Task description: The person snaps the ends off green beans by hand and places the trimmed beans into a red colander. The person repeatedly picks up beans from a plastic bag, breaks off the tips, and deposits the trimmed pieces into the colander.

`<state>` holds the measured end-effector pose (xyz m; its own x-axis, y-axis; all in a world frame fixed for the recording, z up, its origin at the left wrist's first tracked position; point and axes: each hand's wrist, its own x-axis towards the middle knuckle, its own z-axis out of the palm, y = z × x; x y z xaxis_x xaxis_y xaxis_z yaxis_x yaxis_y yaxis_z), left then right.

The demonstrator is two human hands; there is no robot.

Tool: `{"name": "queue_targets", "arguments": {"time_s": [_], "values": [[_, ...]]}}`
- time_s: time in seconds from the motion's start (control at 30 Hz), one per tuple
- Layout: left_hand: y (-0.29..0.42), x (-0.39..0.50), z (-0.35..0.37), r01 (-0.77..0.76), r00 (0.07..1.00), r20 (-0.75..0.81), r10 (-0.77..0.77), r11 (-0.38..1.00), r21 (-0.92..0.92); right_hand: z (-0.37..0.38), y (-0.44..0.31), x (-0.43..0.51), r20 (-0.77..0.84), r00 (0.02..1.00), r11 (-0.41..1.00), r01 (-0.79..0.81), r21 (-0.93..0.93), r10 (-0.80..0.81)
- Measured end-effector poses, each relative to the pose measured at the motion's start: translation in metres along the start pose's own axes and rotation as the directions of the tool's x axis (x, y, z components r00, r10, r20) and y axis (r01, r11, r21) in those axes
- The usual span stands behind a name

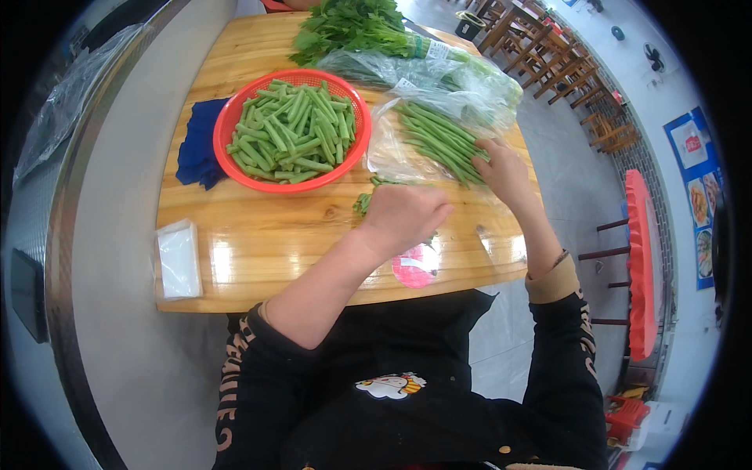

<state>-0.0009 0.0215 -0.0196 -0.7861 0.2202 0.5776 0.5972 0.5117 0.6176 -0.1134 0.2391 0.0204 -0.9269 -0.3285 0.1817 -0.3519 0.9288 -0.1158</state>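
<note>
Long whole green beans (pixel 437 138) lie in a bundle on a clear plastic bag (pixel 388 138) on the wooden table. My right hand (pixel 504 170) has its thumb and forefinger around bean tips at the near right end of this bundle. Left of it, my left hand (pixel 405 212) is curled low over the table, back of the hand up; whatever its fingers hold is hidden. Small green trimmings (pixel 362 204) show beside and beneath that hand. A red plastic colander (pixel 220 136) heaped with cut bean pieces (pixel 288 132) stands at the left.
Bagged leafy celery (pixel 352 32) and other bagged greens (pixel 423 70) lie along the far side. A blue cloth (pixel 201 144) is left of the colander, and a white packet (pixel 179 260) sits at the table's left edge. A pink round item (pixel 416 267) lies near the front.
</note>
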Motion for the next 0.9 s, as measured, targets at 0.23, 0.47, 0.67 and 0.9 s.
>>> {"name": "queue_targets", "arguments": {"time_s": [0.23, 0.47, 0.67, 0.9], "values": [[-0.002, 0.003, -0.003, 0.014, 1.0, -0.021, -0.014, 1.0, 0.0, 0.015, -0.002, 0.008, 0.007, 0.999, 0.995, 0.036, -0.09, -0.036], [-0.004, 0.001, -0.002, 0.014, 1.0, -0.017, -0.013, 1.0, 0.007, 0.013, -0.004, 0.008, 0.048, 0.999, 0.987, 0.008, -0.163, 0.0], [-0.006, 0.002, -0.001, 0.018, 0.999, -0.035, -0.018, 1.0, 0.014, 0.005, -0.008, 0.014, 0.084, 0.99, 0.993, -0.108, -0.042, 0.111], [0.001, 0.004, -0.009, 0.161, 0.987, 0.003, -0.161, 0.986, -0.046, -0.053, -0.036, -0.014, 0.074, 0.997, 0.976, 0.011, 0.216, -0.028]]}}
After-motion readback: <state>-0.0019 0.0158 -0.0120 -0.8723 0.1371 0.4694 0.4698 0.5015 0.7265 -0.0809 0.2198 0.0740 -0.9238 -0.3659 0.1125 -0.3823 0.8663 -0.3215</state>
